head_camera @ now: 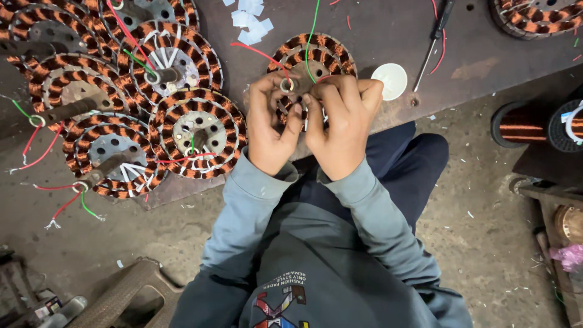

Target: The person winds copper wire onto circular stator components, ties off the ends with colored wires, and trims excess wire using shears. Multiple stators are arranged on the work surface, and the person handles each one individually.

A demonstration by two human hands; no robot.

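A round stator wound with copper coils (316,51) lies at the near edge of the brown metal table (480,58), with a red and a green wire leading from its hub. My left hand (271,124) grips its left side, thumb and fingers at the centre ring. My right hand (340,124) is closed over its lower right part, fingers curled onto the coils. Both hands cover the stator's near half.
Several finished copper stators (197,133) are piled at the left. A white lid (390,80), a screwdriver (432,42) and white paper slips (252,21) lie on the table. A copper wire spool (534,124) stands at the right, on the concrete floor.
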